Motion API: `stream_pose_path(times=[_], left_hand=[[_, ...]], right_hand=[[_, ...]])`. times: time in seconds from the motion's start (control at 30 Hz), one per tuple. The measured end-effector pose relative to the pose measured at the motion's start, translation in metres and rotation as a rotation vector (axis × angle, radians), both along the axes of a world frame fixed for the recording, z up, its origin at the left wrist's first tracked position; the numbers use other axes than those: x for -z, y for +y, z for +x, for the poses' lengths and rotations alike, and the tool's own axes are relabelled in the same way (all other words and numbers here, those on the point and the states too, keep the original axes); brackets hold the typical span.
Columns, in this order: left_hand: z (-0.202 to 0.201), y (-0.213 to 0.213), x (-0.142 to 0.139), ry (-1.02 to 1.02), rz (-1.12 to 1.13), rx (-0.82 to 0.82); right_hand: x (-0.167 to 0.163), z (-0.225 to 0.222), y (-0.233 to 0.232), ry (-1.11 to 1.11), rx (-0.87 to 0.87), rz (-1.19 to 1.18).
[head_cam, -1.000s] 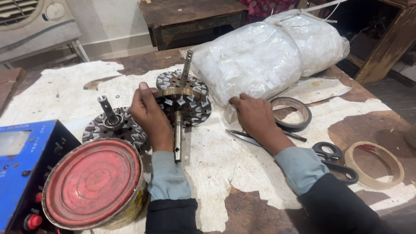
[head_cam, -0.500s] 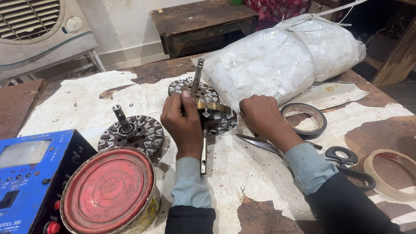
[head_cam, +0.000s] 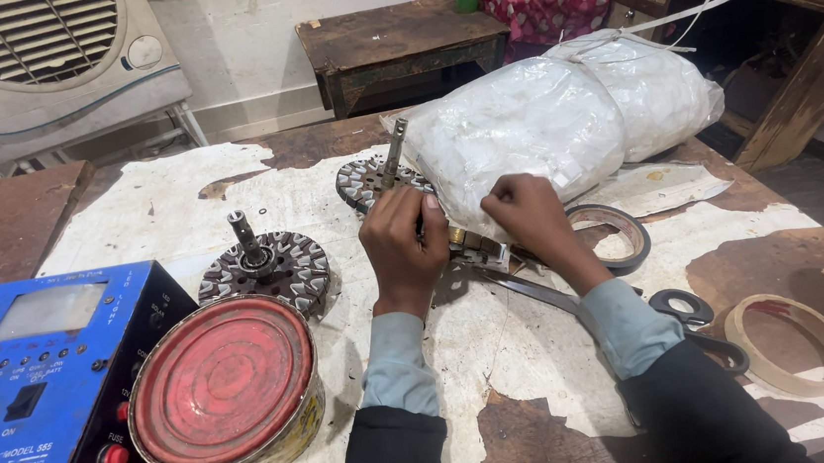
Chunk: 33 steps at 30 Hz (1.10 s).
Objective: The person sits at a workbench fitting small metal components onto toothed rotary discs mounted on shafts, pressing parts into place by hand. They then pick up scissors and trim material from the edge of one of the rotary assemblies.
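In front of the white plastic sack (head_cam: 560, 125), two hands are working a motor stator (head_cam: 377, 181).
The left hand (head_cam: 406, 246) is gripping it; the right hand (head_cam: 531, 215) is pinching its windings.

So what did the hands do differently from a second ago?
The camera view shifted, so little is sure. The left hand keeps gripping the round slotted metal disc with an upright shaft. The right hand has closed into a fist beside it, near the white plastic sack. The second slotted disc, red-lidded tin and black-handled scissors stayed put.
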<state>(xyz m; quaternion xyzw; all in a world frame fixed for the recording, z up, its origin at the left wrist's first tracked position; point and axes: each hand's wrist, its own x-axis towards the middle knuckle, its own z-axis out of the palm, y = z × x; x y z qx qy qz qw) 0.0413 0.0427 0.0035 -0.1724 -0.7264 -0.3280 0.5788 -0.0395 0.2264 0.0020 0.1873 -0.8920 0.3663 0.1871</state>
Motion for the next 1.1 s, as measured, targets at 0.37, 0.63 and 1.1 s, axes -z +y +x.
stream_pose_path(times=[0.37, 0.63, 1.1], left_hand=[[0.008, -0.022, -0.049, -0.674, 0.235, 0.423], [0.012, -0.007, -0.056, -0.671, 0.184, 0.274], [0.026, -0.049, -0.040, -0.745, 0.144, 0.785]], right_hand=[[-0.045, 0.031, 0.006, -0.190, -0.464, -0.466], [-0.056, 0.032, 0.017, -0.154, -0.334, -0.164], [-0.032, -0.004, 0.137, -0.569, 0.373, 0.487]])
